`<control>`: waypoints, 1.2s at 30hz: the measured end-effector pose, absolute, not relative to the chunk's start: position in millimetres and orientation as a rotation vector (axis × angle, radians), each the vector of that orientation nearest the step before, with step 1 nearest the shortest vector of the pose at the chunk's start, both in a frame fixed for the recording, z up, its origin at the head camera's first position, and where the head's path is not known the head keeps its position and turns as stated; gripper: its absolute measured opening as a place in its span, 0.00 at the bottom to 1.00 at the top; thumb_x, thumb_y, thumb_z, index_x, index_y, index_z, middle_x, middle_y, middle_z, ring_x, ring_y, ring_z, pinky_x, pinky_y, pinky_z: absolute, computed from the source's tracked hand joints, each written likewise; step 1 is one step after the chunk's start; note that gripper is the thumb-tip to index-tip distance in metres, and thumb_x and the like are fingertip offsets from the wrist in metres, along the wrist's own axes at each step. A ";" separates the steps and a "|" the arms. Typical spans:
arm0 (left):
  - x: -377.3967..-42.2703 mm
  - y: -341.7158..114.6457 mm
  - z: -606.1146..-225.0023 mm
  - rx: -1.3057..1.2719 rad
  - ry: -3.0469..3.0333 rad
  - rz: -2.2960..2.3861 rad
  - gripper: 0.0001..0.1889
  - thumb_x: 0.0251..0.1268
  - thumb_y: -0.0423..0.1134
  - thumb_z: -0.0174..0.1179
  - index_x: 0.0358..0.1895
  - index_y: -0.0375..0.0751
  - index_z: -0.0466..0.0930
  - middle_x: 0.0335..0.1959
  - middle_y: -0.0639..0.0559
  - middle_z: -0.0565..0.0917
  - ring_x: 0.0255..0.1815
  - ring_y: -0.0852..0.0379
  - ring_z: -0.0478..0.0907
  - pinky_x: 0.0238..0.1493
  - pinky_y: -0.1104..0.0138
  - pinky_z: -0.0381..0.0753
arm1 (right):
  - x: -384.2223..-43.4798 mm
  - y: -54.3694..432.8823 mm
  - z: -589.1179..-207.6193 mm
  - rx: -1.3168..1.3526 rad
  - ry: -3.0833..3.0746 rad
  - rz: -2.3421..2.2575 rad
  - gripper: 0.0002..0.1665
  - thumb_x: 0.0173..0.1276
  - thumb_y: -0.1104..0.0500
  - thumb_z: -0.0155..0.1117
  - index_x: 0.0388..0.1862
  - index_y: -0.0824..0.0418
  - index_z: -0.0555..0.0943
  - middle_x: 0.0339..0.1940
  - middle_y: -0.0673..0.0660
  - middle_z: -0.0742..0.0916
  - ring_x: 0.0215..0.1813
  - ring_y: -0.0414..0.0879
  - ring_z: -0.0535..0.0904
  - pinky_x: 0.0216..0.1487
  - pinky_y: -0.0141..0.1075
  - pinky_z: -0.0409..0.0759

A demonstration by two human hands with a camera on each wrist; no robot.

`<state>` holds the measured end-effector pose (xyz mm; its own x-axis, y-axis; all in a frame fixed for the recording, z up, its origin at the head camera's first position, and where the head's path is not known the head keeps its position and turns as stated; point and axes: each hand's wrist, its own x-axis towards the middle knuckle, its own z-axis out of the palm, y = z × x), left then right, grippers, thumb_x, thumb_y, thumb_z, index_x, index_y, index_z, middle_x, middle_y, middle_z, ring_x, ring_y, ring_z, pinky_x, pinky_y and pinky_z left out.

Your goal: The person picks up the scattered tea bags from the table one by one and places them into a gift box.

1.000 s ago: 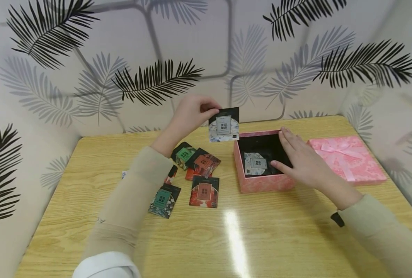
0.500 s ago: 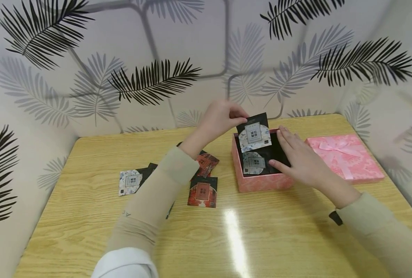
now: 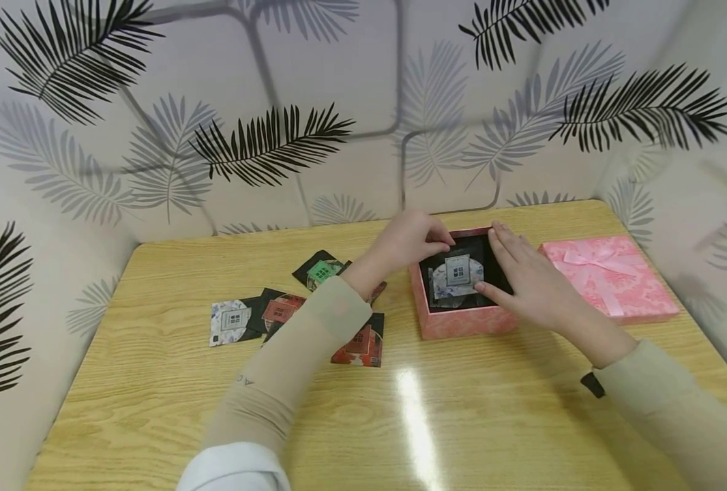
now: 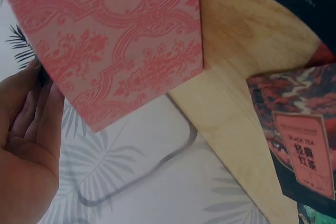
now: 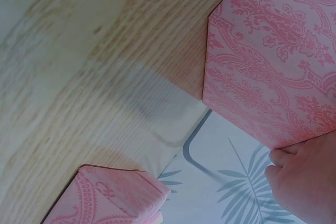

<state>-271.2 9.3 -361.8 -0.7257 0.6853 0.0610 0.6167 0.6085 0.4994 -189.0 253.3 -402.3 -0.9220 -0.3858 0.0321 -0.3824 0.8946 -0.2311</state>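
Note:
My left hand reaches over the back left of the pink box. Thumb and fingers pinch the dark top edge of a tea packet, its pale, blue-patterned half lying inside the black interior. It covers most of another packet in there. My right hand rests on the box's right rim, fingers stretched toward the back corner and thumb out over the inside. The left wrist view shows the left hand at the rim beside the patterned wall; in the right wrist view the right hand touches the wall's top edge.
Left of the box lie several tea packets: a white one, a red one, a green one and another red one, partly under my left forearm. The pink lid with its bow sits to the right. A leaf-patterned wall stands behind.
My left hand has carried the pinched packet rightward and down, from above the table into the box, over the packet lying there. My right hand stays on the rim.

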 end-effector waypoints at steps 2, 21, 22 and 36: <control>-270.9 12.1 -366.0 1.138 2.677 0.709 0.09 0.78 0.38 0.65 0.51 0.42 0.93 0.50 0.49 0.93 0.52 0.55 0.89 0.57 0.65 0.87 | -189.0 253.5 -401.7 -0.620 3.041 -0.358 0.57 0.81 0.36 0.57 0.88 0.69 0.46 0.90 0.68 0.52 0.89 0.66 0.49 0.83 0.70 0.54; -265.0 25.7 -381.5 1.212 2.681 0.381 0.10 0.79 0.41 0.64 0.53 0.46 0.92 0.52 0.53 0.93 0.54 0.57 0.88 0.61 0.65 0.86 | -188.0 255.9 -401.8 -0.611 3.017 -0.346 0.58 0.81 0.31 0.53 0.89 0.66 0.42 0.91 0.66 0.49 0.89 0.68 0.49 0.80 0.76 0.53; -265.1 25.6 -381.5 1.206 2.686 0.368 0.10 0.79 0.41 0.64 0.54 0.46 0.92 0.53 0.53 0.92 0.55 0.57 0.88 0.62 0.65 0.85 | -187.9 255.7 -401.5 -0.610 3.016 -0.344 0.58 0.81 0.31 0.53 0.89 0.66 0.42 0.91 0.66 0.49 0.89 0.68 0.49 0.80 0.77 0.53; -268.9 -1.4 -371.4 1.186 2.739 0.602 0.12 0.78 0.38 0.65 0.57 0.41 0.91 0.56 0.50 0.92 0.58 0.54 0.88 0.64 0.63 0.85 | -187.6 254.1 -399.4 -0.612 3.018 -0.351 0.58 0.81 0.32 0.54 0.89 0.67 0.43 0.90 0.67 0.50 0.89 0.67 0.48 0.82 0.73 0.53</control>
<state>-268.9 -1.4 -371.4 -0.6926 0.7183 0.0663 0.6799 0.6194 0.3925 -187.6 254.1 -399.4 -0.9212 -0.3890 0.0035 -0.3794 0.8965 -0.2287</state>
